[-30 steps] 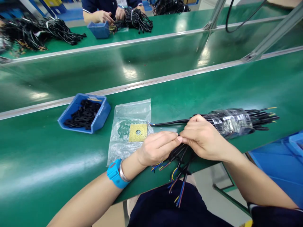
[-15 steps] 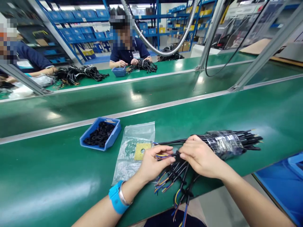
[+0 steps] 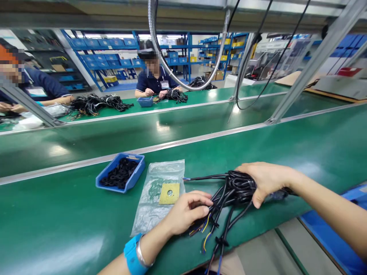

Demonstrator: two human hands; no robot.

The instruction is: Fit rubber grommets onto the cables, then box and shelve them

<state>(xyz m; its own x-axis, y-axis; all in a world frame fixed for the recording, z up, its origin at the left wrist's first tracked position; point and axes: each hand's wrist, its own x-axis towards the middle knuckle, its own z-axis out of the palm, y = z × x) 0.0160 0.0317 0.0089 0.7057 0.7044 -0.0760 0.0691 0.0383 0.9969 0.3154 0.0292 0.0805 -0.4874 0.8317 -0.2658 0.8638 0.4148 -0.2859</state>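
Firstly, blue bin point(image 3: 135, 176), one: left of the clear bag point(image 3: 149, 215), on the green surface point(image 3: 57, 214); filled with small black parts point(image 3: 119, 173).

Clear bag, one: lying flat, landmark for this list.

Yellow square plate point(image 3: 164, 195), one, round hole in its middle: at the clear bag's right side; whether inside or on top, cannot tell.

Left hand point(image 3: 186, 214): overlapping the clear bag's lower right; fingers curled, thumb a little apart from the index finger, both at the cables. Whether a cable is pinched there, cannot tell.

Coloured wire ends point(image 3: 205, 242), several, yellow, blue and brown: right of the clear bag's lower part; black fittings point(image 3: 222, 241) sit on the cables just behind them.

Black cable bundle point(image 3: 239, 185), one, looped: right of the clear bag, one length reaching back to its edge.

Right hand point(image 3: 265, 181): farther right of the clear bag, spread over the bundle and clasping it, thumb on the near side.

Handling note, as judged: a broad, steady right clasp suits the springy loops; the left is best kept light, separating one cable at a time, without tugging the bare ends or shifting the fittings.
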